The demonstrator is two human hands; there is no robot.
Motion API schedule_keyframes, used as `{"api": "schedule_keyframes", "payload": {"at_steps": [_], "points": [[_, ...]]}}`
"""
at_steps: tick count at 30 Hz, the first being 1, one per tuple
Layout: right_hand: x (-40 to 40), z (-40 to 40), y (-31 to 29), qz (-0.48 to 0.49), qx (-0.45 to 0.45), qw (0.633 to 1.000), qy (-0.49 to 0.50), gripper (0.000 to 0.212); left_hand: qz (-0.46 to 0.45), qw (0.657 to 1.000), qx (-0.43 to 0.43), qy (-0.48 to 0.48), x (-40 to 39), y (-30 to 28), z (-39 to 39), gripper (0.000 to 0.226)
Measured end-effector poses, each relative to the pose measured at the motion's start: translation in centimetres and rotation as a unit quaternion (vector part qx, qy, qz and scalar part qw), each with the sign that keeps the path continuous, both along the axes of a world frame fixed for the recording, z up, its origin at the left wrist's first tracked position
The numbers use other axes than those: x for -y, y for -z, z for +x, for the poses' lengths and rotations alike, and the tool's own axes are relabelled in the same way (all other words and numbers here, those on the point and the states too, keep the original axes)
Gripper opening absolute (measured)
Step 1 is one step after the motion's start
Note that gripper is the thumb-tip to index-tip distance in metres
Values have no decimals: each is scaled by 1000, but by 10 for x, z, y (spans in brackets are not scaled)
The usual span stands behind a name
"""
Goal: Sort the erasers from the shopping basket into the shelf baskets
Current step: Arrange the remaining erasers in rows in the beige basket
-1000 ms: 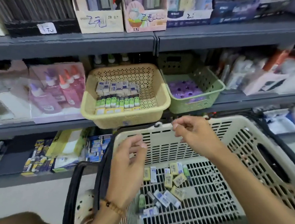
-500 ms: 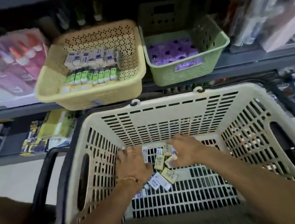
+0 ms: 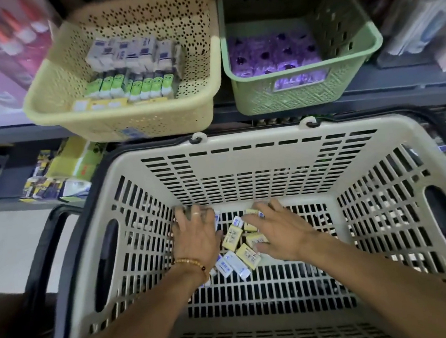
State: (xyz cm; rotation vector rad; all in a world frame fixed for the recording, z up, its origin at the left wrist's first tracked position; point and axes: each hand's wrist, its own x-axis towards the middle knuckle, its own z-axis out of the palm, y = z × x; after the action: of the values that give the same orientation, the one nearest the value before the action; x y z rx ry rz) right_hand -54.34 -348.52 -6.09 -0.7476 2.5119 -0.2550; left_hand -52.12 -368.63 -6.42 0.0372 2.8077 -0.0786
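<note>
Inside the beige slotted plastic shopping basket (image 3: 258, 163), the left hand (image 3: 198, 237) and right hand (image 3: 280, 233) lie spread, fingers flat on small rectangular wrapped erasers (image 3: 243, 250) on its grid floor; beyond, a yellow perforated shelf basket (image 3: 143, 116) holds neat eraser rows beside a green woven-pattern basket (image 3: 291, 96).

A second ago both hands hung above the shopping basket (image 3: 256, 163), level with its rim. Now the left hand (image 3: 197, 240) and right hand (image 3: 280, 233) are down on its floor among the loose erasers (image 3: 238, 245), backs up, fingers (image 3: 250, 221) spread over them. The right hand has slid slightly further over the pile than half a second ago.
</note>
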Motion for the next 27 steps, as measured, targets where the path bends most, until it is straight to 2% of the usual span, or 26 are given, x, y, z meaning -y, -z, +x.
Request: {"api": "schedule_keyframes", "payload": {"at_steps": [5, 7, 10, 13, 16, 19, 22, 25, 27], "points": [[-9, 3, -2, 8, 7, 1000, 4, 69, 44, 996, -33, -64, -5, 3, 0, 56], [-9, 2, -2, 4, 10, 1000, 17, 70, 19, 999, -42, -29, -5, 5, 1, 53], [-13, 2, -2, -6, 18, 999, 28, 69, 52, 998, -26, 6, 0, 11, 3, 63], [-19, 2, -1, -6, 16, 999, 33, 81, 49, 998, -1, 50, 0, 17, 7, 70], [-22, 3, 0, 8, 3, 999, 36, 93, 25, 997, 11, 74, 0, 23, 10, 66], [-17, 3, 0, 14, 0, 1000, -6, 77, 38, 995, 18, 92, 1, 23, 10, 61], [-14, 1, -4, 0, 14, 1000, 19, 66, 58, 994, 37, 90, 2, 20, 2, 60], [-11, -2, -7, 15, 39, 999, 35, 67, 134, 989, 60, 21, -2, 11, -9, 59], [-9, -4, -11, 5, 75, 994, 74, 66, 272, 955, 88, -82, -5, -2, -16, 48]]}}
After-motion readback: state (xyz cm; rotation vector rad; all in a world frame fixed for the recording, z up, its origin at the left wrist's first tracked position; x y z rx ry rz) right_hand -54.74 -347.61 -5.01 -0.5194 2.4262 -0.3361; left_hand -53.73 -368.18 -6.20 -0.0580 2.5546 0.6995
